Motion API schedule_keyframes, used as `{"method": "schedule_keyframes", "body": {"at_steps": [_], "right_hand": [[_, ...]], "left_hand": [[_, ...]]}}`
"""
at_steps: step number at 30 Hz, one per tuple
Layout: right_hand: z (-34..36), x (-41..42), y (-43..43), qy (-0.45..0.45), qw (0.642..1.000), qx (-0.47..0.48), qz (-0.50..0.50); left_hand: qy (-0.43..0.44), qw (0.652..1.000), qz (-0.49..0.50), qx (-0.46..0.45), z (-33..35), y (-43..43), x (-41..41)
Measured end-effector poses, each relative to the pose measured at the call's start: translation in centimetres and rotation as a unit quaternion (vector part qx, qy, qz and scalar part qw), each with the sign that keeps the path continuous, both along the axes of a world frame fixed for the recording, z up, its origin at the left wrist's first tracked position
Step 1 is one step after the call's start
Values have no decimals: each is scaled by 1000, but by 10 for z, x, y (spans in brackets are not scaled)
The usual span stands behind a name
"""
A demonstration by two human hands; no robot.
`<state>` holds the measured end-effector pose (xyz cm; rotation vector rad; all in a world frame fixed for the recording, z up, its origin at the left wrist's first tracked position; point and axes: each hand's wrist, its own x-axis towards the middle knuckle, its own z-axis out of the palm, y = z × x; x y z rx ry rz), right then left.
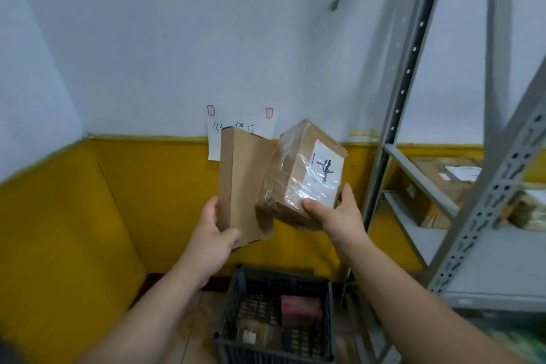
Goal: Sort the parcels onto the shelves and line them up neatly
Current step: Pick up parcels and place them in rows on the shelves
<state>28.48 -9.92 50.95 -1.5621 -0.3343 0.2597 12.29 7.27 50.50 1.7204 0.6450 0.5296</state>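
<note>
Left hand (214, 235) grips a plain box (240, 186), right hand (334, 211) a labelled parcel (307, 174); next, set both on the shelves (419, 174).

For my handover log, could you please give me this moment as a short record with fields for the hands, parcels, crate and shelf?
left hand: grips plain box, held upright
right hand: grips taped box, tilted, white label facing the camera
crate: on the floor below the hands, holds a pink box and a brown parcel
shelf: at right, parcels already on it
wall: paper note behind the boxes
</note>
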Motion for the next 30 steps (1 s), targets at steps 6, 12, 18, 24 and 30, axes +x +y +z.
{"method": "schedule_keyframes", "body": {"at_steps": [6, 12, 18, 24, 30], "right_hand": [[6, -53, 4, 15, 996, 92, -3], [-5, -95, -17, 41, 991, 127, -14], [2, -105, -70, 39, 986, 159, -16], [20, -107, -136, 3, 986, 167, -23], [34, -104, -238, -14, 983, 173, -51]], "left_hand": [[1, 989, -66, 130, 14, -7, -46], [-29, 971, -151, 182, 17, -34, -68], [-41, 957, -254, 136, 36, -68, -74], [-78, 964, -252, 10, 57, -119, -52], [-75, 933, -351, -10, 65, -206, -23]]}}
